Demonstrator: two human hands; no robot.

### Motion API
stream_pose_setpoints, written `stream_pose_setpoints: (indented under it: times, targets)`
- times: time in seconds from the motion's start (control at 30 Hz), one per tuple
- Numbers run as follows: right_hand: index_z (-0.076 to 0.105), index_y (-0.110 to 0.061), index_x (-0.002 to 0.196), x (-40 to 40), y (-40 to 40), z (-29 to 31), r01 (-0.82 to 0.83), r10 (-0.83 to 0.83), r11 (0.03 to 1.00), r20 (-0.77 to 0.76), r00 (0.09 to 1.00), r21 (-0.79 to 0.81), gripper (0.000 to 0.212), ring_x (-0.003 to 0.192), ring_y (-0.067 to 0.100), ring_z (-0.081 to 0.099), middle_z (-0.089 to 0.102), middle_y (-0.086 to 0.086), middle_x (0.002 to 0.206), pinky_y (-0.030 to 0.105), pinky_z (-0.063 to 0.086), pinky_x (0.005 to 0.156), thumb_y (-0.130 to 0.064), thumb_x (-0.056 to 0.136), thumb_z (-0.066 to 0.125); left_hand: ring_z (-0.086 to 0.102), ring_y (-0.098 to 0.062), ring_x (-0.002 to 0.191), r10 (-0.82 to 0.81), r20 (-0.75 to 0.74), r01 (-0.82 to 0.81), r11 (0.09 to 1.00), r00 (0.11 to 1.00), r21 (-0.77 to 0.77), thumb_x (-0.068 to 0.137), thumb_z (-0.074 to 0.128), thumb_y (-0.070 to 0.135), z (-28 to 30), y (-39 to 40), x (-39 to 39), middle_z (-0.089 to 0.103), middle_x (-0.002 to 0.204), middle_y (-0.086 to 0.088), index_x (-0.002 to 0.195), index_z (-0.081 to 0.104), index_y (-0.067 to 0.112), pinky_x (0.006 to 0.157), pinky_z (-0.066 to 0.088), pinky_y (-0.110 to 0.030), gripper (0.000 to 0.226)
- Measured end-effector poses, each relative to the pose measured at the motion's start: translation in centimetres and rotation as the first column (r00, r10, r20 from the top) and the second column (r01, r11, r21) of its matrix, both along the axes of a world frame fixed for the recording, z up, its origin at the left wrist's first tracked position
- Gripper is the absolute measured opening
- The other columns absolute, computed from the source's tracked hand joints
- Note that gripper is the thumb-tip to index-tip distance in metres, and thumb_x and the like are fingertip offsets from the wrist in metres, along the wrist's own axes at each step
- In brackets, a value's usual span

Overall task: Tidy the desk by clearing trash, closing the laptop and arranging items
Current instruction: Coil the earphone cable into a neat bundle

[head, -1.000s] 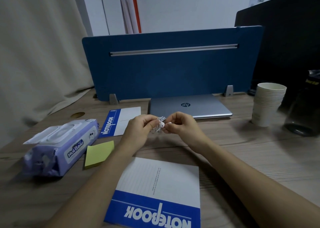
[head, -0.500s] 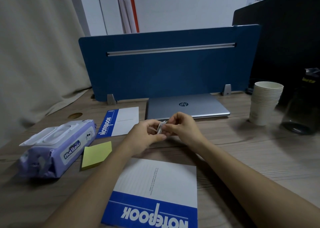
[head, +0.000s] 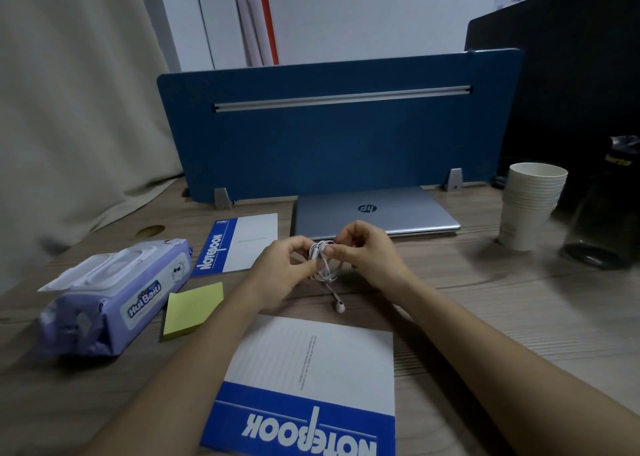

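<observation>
Earphones (head: 323, 260) btwn hands, mid-desk (head: 502, 317)

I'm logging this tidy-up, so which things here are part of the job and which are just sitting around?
In hand: earphone cable, left hand, right hand.
Tidied or waiting: closed laptop, two notebooks, sticky notes, wipes.
Background: cup stack, blue divider.

white earphones (head: 323, 260), yellow sticky notes (head: 194, 308), blue divider (head: 339, 137).

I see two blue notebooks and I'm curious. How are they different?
The near notebook lies in front of the hands, its blue band nearest the person; the far notebook lies beside the laptop, its band on the left. The near one looks bigger. Both are white and blue, closed, flat.
</observation>
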State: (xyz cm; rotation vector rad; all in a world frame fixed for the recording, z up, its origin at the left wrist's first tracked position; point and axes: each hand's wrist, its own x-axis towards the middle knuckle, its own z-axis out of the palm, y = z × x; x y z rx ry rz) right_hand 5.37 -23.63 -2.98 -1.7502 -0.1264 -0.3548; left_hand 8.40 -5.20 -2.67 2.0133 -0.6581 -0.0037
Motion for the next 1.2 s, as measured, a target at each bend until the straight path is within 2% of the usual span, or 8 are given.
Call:
stream_pose_setpoints:
  times: [0.1,0.23,0.63,0.77,0.87,0.97,1.07,1.2]
  targets:
    - [0.068,-0.014,0.099,-0.1,-0.3,-0.1,-0.048,0.047,0.998,-0.024,0.999,-0.037,0.028,0.077,0.009,0.064,0.071,0.006,0.089,0.019,0.052,0.068,-0.026,0.077,0.080,0.072,-0.016,0.085,-0.053,-0.086,0.044,0.994,0.995,-0.101,0.087,0.072,0.020,0.2,0.0,-0.2,0.073,0.094,-0.002,0.099,0.070,0.020,0.067,0.058,-0.025,0.012]
    - [0.070,-0.009,0.104,-0.3,-0.2,-0.1,-0.117,0.114,0.991,-0.050,0.992,-0.061,0.029,0.083,0.018,0.067,0.073,0.016,0.097,0.037,0.056,0.080,-0.027,0.082,0.076,0.072,-0.016,0.090,-0.090,-0.154,0.067,0.986,0.984,-0.152,0.086,0.073,0.019,0.2,-0.1,-0.4,0.073,0.096,-0.002,0.101,0.069,0.017,0.068,0.059,-0.028,0.016]
    - [0.063,-0.015,0.080,-0.6,-0.3,0.3,-0.161,0.150,0.981,-0.101,0.984,-0.109,0.010,0.066,0.006,0.057,0.063,0.004,0.077,0.020,0.047,0.064,-0.017,0.086,0.071,0.073,-0.022,0.091,-0.034,-0.211,-0.009,0.979,0.977,-0.202,0.087,0.072,0.013,0.0,0.0,0.3,0.073,0.098,-0.010,0.101,0.067,0.010,0.074,0.062,-0.038,0.015]
    - [0.063,-0.012,0.089,-0.5,-0.8,0.2,-0.166,0.149,0.981,-0.160,0.976,-0.099,0.006,0.057,0.009,0.052,0.060,0.004,0.076,0.023,0.044,0.053,-0.007,0.089,0.062,0.073,-0.022,0.089,-0.013,-0.244,-0.045,0.972,0.970,-0.229,0.088,0.070,0.011,-0.3,0.1,0.6,0.074,0.097,-0.010,0.101,0.066,0.008,0.072,0.061,-0.035,0.014]
    - [0.057,-0.015,0.094,-0.6,-1.9,0.4,-0.149,0.134,0.929,-0.066,0.989,-0.339,0.023,0.074,0.015,0.058,0.062,0.002,0.094,0.029,0.050,0.066,0.005,0.082,0.055,0.074,-0.020,0.084,0.024,-0.293,-0.111,0.952,0.956,-0.285,0.089,0.068,0.008,-0.3,0.5,1.0,0.073,0.095,-0.011,0.101,0.066,0.003,0.067,0.060,-0.029,0.013]
    - [0.060,-0.021,0.098,-0.8,-2.6,0.6,-0.233,0.244,0.746,-0.069,0.967,-0.624,0.039,0.092,0.007,0.057,0.059,0.002,0.108,0.025,0.047,0.081,0.011,0.076,0.051,0.072,-0.016,0.081,0.063,-0.318,-0.164,0.939,0.946,-0.302,0.090,0.068,0.007,-0.5,0.8,1.2,0.073,0.087,-0.009,0.098,0.066,0.002,0.065,0.059,-0.026,0.010]
    - [0.071,-0.020,0.104,-0.6,-2.3,0.4,-0.291,0.281,0.641,-0.136,0.950,-0.711,0.034,0.093,0.014,0.057,0.049,-0.001,0.105,0.017,0.045,0.083,0.004,0.083,0.060,0.072,-0.021,0.084,0.066,-0.361,-0.193,0.925,0.930,-0.327,0.089,0.067,0.005,-0.6,1.0,1.4,0.071,0.086,-0.008,0.098,0.065,0.000,0.065,0.060,-0.026,0.010]
    - [0.075,-0.018,0.095,-0.3,-2.1,0.4,-0.281,0.253,0.650,-0.148,0.956,-0.706,0.014,0.087,0.013,0.054,0.047,-0.003,0.101,0.016,0.042,0.078,-0.014,0.081,0.075,0.073,-0.023,0.084,0.060,-0.384,-0.191,0.930,0.921,-0.315,0.089,0.068,0.006,-0.7,0.8,1.4,0.071,0.092,-0.013,0.100,0.065,-0.001,0.066,0.060,-0.027,0.013]
